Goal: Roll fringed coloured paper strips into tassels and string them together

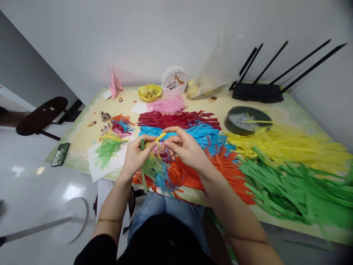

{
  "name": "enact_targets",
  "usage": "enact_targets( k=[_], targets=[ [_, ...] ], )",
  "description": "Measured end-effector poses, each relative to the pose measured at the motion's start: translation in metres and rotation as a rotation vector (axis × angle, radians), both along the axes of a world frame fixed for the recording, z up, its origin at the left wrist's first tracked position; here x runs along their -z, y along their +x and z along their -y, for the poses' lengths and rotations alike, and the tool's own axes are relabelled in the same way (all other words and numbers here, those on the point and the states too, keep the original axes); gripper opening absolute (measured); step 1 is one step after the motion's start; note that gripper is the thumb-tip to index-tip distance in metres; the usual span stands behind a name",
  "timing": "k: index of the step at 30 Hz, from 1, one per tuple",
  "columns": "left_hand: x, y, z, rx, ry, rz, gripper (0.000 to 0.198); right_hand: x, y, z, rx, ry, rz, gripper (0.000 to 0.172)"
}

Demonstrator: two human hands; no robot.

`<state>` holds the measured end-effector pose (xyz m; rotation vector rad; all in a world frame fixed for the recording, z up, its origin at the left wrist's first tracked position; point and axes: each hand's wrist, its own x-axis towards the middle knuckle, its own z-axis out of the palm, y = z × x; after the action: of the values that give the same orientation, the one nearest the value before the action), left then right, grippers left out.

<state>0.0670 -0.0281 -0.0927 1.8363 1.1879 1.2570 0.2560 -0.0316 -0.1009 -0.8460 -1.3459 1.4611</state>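
Note:
My left hand [137, 154] is closed in a pinch on a yellow paper strip [160, 137], whose end sticks out to the right, and a green strip [142, 175] hangs by its fingers. Close beside it, my right hand [184, 148] has thumb and fingertips pinched together on a pale strip of the same bunch. Below both hands dangles a bunch of mixed strips [160, 175], light green, blue and pink. Piles of blue strips [205, 138], orange strips [220, 167] and dark red strips [176, 119] lie on the table around and behind my hands.
Yellow strips [289, 145] and green strips [286, 187] cover the right side, near a dark bowl [230, 125] and a black router [257, 92]. Left are a finished-looking multicoloured tassel bunch [109, 149], white paper [96, 173] and a phone [60, 154] at the table edge. A yellow fruit bowl [143, 98] stands behind.

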Motion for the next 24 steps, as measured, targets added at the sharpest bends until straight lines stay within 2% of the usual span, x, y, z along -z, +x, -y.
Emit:
enact_targets(
  k=[8,15,24],
  targets=[
    [-0.004,-0.002,-0.002,0.041,0.010,-0.027,0.015,0.000,-0.001,-0.004,-0.088,-0.040,-0.091,0.047],
    [0.001,-0.001,-0.002,0.048,-0.029,0.033,0.015,-0.002,-0.001,0.000,0.031,-0.002,0.009,0.039],
    [0.000,0.001,-0.003,0.109,-0.257,0.260,0.030,-0.012,0.003,0.005,0.026,0.073,0.133,0.029]
  ],
)
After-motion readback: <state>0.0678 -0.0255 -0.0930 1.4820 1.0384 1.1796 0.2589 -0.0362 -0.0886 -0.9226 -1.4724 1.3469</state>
